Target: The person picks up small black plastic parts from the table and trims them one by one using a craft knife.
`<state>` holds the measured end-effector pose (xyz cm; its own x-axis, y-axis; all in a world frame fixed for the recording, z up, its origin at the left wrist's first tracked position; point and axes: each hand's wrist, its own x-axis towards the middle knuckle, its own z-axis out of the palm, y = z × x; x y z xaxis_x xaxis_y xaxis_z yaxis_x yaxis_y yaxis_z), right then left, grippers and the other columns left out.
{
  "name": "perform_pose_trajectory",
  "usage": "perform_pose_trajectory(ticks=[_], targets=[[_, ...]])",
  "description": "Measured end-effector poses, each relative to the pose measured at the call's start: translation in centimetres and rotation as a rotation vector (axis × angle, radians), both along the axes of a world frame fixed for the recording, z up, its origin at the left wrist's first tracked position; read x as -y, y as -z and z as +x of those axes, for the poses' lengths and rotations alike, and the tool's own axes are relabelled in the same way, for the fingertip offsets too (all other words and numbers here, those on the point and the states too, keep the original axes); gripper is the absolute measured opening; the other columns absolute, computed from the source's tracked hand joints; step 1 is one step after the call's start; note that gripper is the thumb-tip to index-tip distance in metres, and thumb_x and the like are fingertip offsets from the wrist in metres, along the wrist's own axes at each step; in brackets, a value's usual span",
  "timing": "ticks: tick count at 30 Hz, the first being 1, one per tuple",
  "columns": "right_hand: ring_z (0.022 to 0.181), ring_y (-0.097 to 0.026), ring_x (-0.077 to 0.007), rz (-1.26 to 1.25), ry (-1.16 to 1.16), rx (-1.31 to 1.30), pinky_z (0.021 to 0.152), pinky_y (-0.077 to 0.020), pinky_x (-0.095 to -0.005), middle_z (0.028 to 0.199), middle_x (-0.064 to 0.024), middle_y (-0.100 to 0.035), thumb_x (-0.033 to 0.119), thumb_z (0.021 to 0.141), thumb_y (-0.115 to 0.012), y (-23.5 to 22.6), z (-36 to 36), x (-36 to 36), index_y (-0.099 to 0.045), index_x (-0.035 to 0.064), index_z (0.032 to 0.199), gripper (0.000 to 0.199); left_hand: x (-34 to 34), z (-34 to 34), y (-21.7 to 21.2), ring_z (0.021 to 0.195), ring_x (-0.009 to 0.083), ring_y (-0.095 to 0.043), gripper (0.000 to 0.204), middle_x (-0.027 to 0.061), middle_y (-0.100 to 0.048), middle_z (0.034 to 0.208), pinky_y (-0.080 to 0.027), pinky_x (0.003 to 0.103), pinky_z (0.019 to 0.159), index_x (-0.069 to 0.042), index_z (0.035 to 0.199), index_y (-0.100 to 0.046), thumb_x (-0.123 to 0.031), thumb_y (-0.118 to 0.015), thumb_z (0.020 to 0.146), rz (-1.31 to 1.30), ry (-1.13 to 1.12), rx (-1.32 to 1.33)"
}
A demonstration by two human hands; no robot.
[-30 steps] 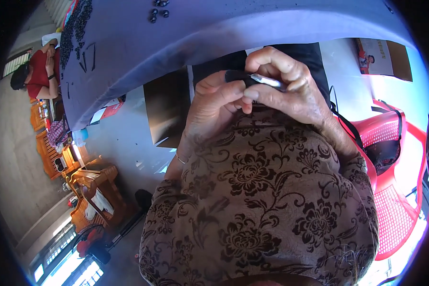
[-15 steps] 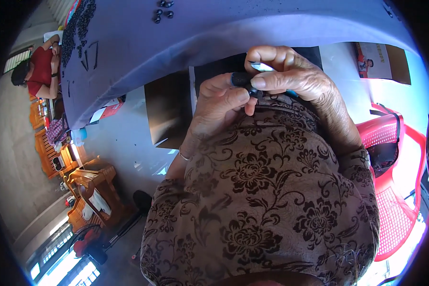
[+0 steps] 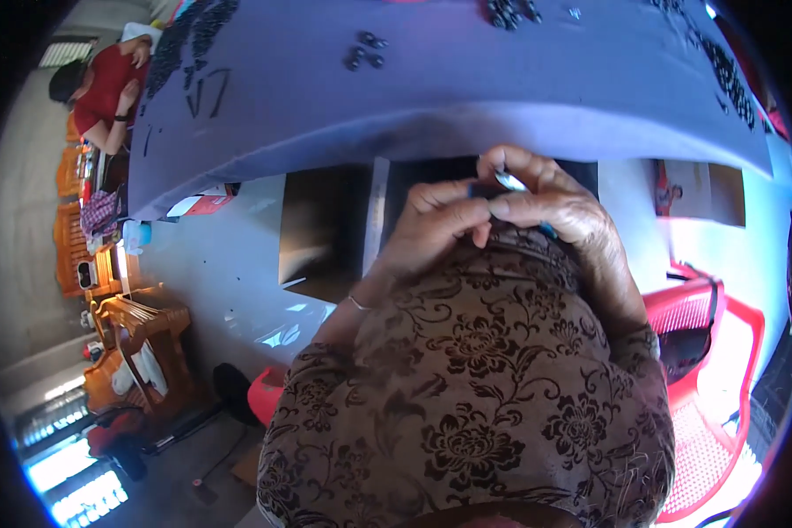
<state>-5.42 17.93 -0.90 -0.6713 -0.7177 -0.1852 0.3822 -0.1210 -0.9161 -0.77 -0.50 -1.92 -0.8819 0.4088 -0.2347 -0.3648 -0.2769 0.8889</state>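
Gripping a slim tool (image 3: pixel 509 181), the right hand (image 3: pixel 565 207) sits thumb by thumb with the left hand (image 3: pixel 437 220), whose own grasp I can't tell!

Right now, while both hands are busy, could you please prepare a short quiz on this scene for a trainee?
1. Which hand holds the slim pale tool?
2. Which colour is the tablecloth? A: yellow; B: blue-purple; C: green.
3. True or false: both hands rest flat on the tablecloth.

Key:
1. The right hand.
2. B.
3. False: the right hand and the left hand are both off the tablecloth, close together at the fingertips.
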Motion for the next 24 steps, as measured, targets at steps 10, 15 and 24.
perform_pose_trajectory(ticks=[10, 15, 24], targets=[[0.057, -0.038, -0.0075, -0.114, 0.430, -0.001, 0.049, -0.0311, -0.0207, 0.066, 0.0010, -0.041, 0.016, 0.086, -0.054, 2.9, 0.6, -0.5, -0.049, 0.0087, 0.101, 0.018, 2.6, -6.3, 1.6, 0.057, 0.0075, -0.051, 0.015, 0.0022, -0.059, 0.071, -0.043, 0.022, 0.052, 0.000, 0.089, -0.062, -0.012, -0.063, 0.080, -0.371, -0.637, -0.556], [0.053, -0.039, -0.0077, 0.016, 0.519, -0.170, 0.049, -0.0314, -0.0205, 0.061, 0.0009, -0.044, 0.019, 0.086, -0.056, 3.0, 1.0, -0.5, -0.054, 0.0087, 0.096, 0.015, 8.1, -14.0, 2.2, 0.067, 0.0226, -0.052, 0.012, 0.0076, -0.057, 0.071, -0.044, 0.034, 0.060, -0.006, 0.081, -0.063, -0.013, -0.067, 0.072, -1.075, -0.890, -1.145], [0.055, -0.039, -0.0065, 0.088, 0.501, -0.144, 0.051, -0.0323, -0.0199, 0.064, 0.0027, -0.046, 0.014, 0.087, -0.055, 3.2, 1.5, -0.2, -0.054, 0.0035, 0.093, 0.012, 9.3, -16.7, 2.6, 0.075, 0.0283, -0.050, 0.017, 0.0069, -0.056, 0.076, -0.042, 0.038, 0.068, -0.006, 0.078, -0.064, -0.021, -0.068, 0.071, -1.395, -0.782, -1.333]])
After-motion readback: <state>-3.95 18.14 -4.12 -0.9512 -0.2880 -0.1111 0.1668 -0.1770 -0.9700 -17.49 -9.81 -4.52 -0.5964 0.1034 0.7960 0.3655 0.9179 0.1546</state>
